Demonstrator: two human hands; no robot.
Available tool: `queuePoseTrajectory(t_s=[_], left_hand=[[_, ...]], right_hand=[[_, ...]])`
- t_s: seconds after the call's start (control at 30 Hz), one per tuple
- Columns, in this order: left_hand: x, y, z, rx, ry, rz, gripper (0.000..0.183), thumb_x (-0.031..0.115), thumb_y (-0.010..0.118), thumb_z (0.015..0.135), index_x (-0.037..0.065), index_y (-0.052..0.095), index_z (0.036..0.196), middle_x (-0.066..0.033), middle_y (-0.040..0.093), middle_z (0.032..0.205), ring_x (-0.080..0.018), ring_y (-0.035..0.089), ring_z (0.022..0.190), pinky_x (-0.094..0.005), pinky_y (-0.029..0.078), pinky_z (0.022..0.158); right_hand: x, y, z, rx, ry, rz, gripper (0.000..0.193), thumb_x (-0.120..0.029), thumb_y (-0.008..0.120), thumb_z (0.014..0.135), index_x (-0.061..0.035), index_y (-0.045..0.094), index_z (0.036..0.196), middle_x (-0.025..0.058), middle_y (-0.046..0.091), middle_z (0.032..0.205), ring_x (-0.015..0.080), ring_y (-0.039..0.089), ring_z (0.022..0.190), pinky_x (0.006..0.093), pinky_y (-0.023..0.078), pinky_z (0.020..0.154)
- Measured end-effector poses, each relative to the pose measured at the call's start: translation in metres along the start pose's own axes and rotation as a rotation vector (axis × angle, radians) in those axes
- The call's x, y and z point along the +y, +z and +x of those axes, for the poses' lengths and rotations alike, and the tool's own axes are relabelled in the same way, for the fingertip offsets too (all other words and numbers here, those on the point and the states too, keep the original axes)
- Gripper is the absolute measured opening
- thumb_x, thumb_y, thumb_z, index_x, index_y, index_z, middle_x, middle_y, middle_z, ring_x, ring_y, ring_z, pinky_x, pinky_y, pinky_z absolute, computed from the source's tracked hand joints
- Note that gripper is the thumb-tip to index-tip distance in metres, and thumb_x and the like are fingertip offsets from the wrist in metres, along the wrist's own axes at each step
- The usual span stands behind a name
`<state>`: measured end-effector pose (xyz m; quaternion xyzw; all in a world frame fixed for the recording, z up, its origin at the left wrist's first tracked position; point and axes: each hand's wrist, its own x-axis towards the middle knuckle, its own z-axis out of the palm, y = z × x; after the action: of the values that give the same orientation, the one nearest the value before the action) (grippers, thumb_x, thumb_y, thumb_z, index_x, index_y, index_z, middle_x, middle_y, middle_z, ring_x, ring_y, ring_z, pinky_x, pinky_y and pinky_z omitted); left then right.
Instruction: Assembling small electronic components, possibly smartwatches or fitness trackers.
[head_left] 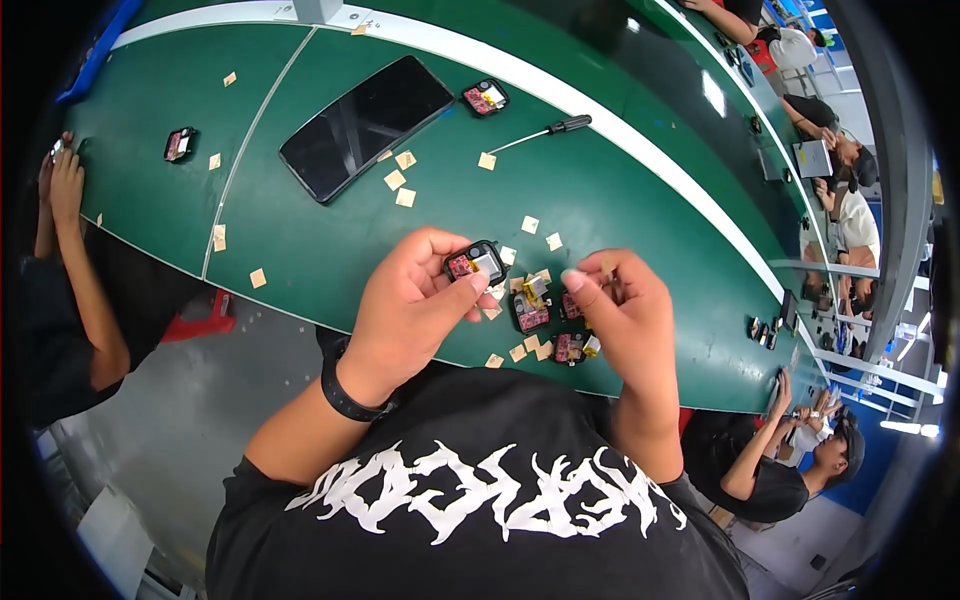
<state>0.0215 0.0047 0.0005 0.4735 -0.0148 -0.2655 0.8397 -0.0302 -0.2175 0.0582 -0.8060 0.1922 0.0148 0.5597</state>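
Observation:
My left hand (415,305) grips a small square black device housing (462,267), open-faced, with a red circuit board and a silvery block inside. The thumb presses on the block near the lower edge. To its right my right hand (630,315) is raised above the table, thumb and fingers curled together; what they pinch, if anything, I cannot make out. Between and below the hands lie more such housings, one with a yellow-wrapped part (535,290) on it and another housing (569,348) nearer me. A third is partly hidden by my right hand. Small beige squares (531,343) are scattered around them.
On the green table (660,230) lie a large black phone-like slab (367,128), a screwdriver (545,133) and another open housing (485,97) at the far side. One housing (180,145) sits at the left. Co-workers' hands (66,185) are at the left and right edges.

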Motion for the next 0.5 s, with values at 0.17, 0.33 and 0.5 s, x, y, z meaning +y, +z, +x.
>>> queuePoseTrajectory(t_s=[0.17, 0.33, 0.5], left_hand=[[0.0, 0.0, 0.0, 0.028, -0.007, 0.032, 0.027, 0.002, 0.063, 0.1, -0.003, 0.054, 0.124, -0.0091, 0.068, 0.103, -0.0136, 0.07, 0.085, -0.0249, 0.053, 0.069], [-0.001, 0.001, 0.001, 0.022, -0.015, 0.015, 0.026, 0.001, 0.063, 0.1, -0.004, 0.055, 0.124, -0.0094, 0.069, 0.101, -0.0146, 0.071, 0.082, -0.0251, 0.055, 0.068], [0.002, 0.004, 0.001, 0.031, -0.05, 0.027, 0.025, 0.001, 0.064, 0.1, -0.005, 0.056, 0.123, -0.011, 0.068, 0.101, -0.0162, 0.072, 0.082, -0.0268, 0.059, 0.071]], right_hand=[[-0.008, 0.008, -0.01, -0.067, -0.134, -0.364, 0.028, -0.013, 0.083, 0.085, -0.0018, 0.07, 0.107, 0.0095, 0.064, 0.09, 0.0186, 0.062, 0.07, 0.0311, 0.051, 0.063], [-0.008, 0.008, -0.011, -0.155, -0.263, -0.553, 0.041, -0.019, 0.085, 0.081, -0.0061, 0.069, 0.116, 0.0126, 0.064, 0.097, 0.0307, 0.067, 0.081, 0.0392, 0.054, 0.069], [-0.015, 0.005, -0.011, -0.247, -0.246, -0.696, 0.058, -0.023, 0.086, 0.079, -0.0117, 0.063, 0.13, 0.0123, 0.063, 0.098, 0.033, 0.067, 0.081, 0.0424, 0.054, 0.07]])
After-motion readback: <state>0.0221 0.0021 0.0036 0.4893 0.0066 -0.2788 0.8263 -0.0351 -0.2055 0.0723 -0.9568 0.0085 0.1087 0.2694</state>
